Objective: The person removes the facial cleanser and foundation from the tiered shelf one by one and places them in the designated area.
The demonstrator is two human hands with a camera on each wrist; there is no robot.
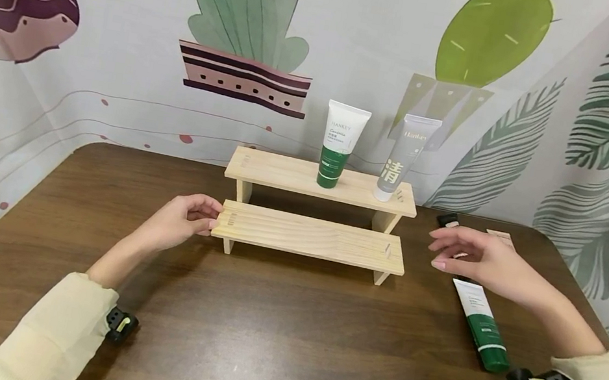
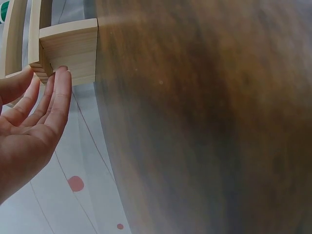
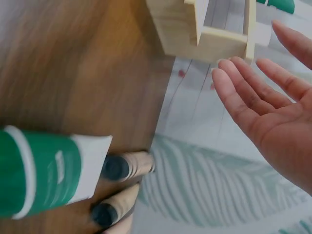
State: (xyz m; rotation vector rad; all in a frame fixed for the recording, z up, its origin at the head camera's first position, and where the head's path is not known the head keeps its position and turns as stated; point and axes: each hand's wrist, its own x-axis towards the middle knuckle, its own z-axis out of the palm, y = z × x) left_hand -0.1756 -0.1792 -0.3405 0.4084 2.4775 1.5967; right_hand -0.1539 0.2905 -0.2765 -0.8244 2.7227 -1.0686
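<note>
A two-step wooden display shelf stands mid-table. My left hand (image 1: 182, 218) pinches the left end of its lower step (image 1: 309, 235), thumb and index finger at the board's edge; in the left wrist view the other fingers (image 2: 58, 97) extend beside the leg panel (image 2: 73, 53). On the upper step (image 1: 283, 174) a white-and-green tube (image 1: 334, 155) and a grey tube (image 1: 403, 159) stand upright on their caps. My right hand (image 1: 477, 258) hovers off the shelf's right end, holding nothing, its fingers loosely bent and apart from the wood.
Another white-and-green tube (image 1: 481, 328) lies on the brown table (image 1: 259, 334), below my right hand. Behind it lie small tubes with black caps (image 3: 117, 166), partly hidden by that hand in the head view. A printed cloth (image 1: 125, 45) hangs behind the table.
</note>
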